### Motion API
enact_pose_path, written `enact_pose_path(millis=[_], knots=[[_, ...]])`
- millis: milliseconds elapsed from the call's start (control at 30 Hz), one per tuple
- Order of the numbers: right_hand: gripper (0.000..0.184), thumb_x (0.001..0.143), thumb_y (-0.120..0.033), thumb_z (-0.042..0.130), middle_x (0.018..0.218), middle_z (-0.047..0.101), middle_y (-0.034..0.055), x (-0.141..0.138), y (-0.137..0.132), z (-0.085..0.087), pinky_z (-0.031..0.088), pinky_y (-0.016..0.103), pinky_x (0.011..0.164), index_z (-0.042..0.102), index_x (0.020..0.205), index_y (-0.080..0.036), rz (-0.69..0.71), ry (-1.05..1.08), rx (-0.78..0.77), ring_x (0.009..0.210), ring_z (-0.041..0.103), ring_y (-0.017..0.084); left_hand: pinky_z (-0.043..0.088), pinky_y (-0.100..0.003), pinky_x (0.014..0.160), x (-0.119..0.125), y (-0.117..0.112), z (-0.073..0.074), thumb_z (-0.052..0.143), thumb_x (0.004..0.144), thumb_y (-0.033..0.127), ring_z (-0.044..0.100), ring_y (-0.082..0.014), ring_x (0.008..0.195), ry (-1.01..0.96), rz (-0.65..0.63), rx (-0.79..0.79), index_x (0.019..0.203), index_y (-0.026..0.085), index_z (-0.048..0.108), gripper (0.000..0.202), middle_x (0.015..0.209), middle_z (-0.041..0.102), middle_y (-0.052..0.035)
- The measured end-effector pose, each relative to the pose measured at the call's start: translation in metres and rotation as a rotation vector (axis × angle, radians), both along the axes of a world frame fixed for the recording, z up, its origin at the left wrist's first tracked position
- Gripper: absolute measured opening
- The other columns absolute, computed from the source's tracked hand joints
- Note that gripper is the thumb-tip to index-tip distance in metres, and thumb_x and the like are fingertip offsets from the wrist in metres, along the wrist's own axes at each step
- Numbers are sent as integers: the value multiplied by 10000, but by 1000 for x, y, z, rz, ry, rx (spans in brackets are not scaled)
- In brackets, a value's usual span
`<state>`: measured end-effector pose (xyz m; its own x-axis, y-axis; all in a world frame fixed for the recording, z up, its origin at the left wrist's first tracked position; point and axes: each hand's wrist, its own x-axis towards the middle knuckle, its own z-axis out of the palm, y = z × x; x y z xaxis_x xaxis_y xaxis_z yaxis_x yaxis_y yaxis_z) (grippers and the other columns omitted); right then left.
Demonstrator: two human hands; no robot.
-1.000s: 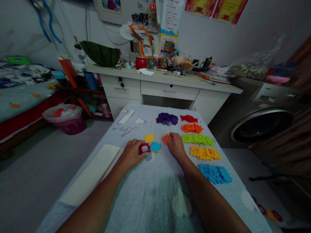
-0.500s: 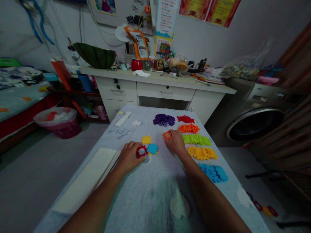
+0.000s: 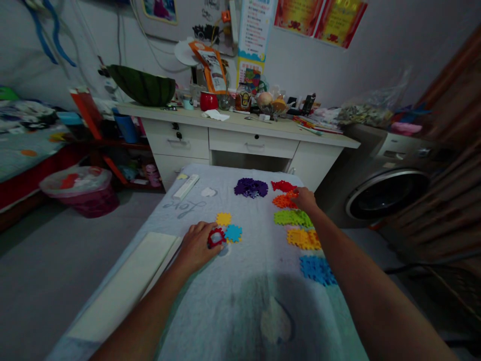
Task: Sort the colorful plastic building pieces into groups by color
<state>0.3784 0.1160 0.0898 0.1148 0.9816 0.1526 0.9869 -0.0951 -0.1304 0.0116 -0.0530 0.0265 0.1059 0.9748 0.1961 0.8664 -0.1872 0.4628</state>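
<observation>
My left hand (image 3: 199, 242) rests on the cloth with its fingers closed on the edge of a red interlocking tile (image 3: 211, 241) that has an open middle. Touching or very close to that tile lies a blue gear-edged tile (image 3: 233, 233), with a bit of yellow showing under its edge. A flat yellow tile (image 3: 224, 218) sits just behind them. Over at the right, my right hand (image 3: 305, 199) reaches to the pile of orange tiles (image 3: 282, 201), fingertips pinched on an orange tile at the pile's right side; the fingers partly hide it.
Piles of purple (image 3: 251, 187), red (image 3: 283, 186), green (image 3: 292, 218), yellow (image 3: 303, 239) and blue tiles (image 3: 317, 269) lie on the cloth-covered table (image 3: 240, 316). A long white box (image 3: 124, 286) lies at the left. Behind stands a white desk (image 3: 255, 138); a washing machine (image 3: 379, 175) is at right.
My right hand has moved right, from the table's middle to the orange pile, taking the orange tile along. My left hand stays on the red tile. The view has shifted slightly.
</observation>
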Motion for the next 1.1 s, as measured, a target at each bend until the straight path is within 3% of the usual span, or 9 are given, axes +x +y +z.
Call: enact_pose_path(millis=[133,300,367,467,600,667,733,867,1100], knots=[[374,796,-225,654,1184,662,137,4,2,-3,458,349,890,680,1166,-179,-23,32,-23,1087,613,271,422,-402,913,0,0,1,678,736,424,529,-287,1036,6,-5,-4,1225,224,589,535,1141,607,-84],[390,808,-234,619,1262,611,158,-11,-9,2,438,430,954,665,1189,-171,-32,99,92,1156,568,313,417,-392,919,0,-1,3,672,743,416,531,-282,1051,18,-12,-9,1220,223,585,522,1151,608,-80],[361,810,-222,616,1240,618,159,-28,-20,3,402,448,1009,664,1160,-151,79,144,155,1187,544,302,417,-392,919,0,-2,3,667,750,422,531,-283,1057,21,-12,-13,1219,226,583,515,1154,608,-78],[309,819,-222,622,1185,639,133,-64,-47,-1,382,435,1037,653,1119,-154,364,272,182,1165,550,263,420,-391,916,0,-2,4,665,760,407,533,-284,1057,25,-9,-10,1209,223,587,491,1156,609,-81],[359,805,-292,683,1177,632,93,-119,-94,-14,425,403,981,626,1147,-197,773,413,-20,1088,571,225,423,-389,911,0,-2,3,672,765,362,545,-279,1045,9,-18,6,1198,213,591,466,1140,619,-85],[529,738,-324,754,1227,598,118,-141,-113,-24,404,420,1000,592,1218,-174,859,378,-37,1140,529,255,424,-389,914,0,-2,4,689,751,337,547,-280,1049,-8,-13,9,1201,206,586,481,1141,623,-87],[623,711,-336,775,1238,580,140,-156,-125,-34,397,432,997,564,1265,-147,869,339,-26,1145,507,274,425,-392,920,0,-2,4,700,743,321,548,-280,1047,-22,-9,12,1208,195,579,497,1142,625,-91],[436,774,-265,710,1107,623,115,-165,-129,-50,414,406,946,608,1180,-144,809,377,-11,1031,544,241,432,-396,914,0,-1,4,701,747,329,551,-279,1036,-40,-7,22,1214,187,573,505,1135,625,-94],[443,752,-203,717,1146,625,95,-158,-126,-57,407,414,954,587,1174,-177,837,595,55,1055,547,234,437,-399,913,2,-2,4,702,747,328,555,-279,1038,-55,-21,28,1204,190,582,492,1119,628,-90]])
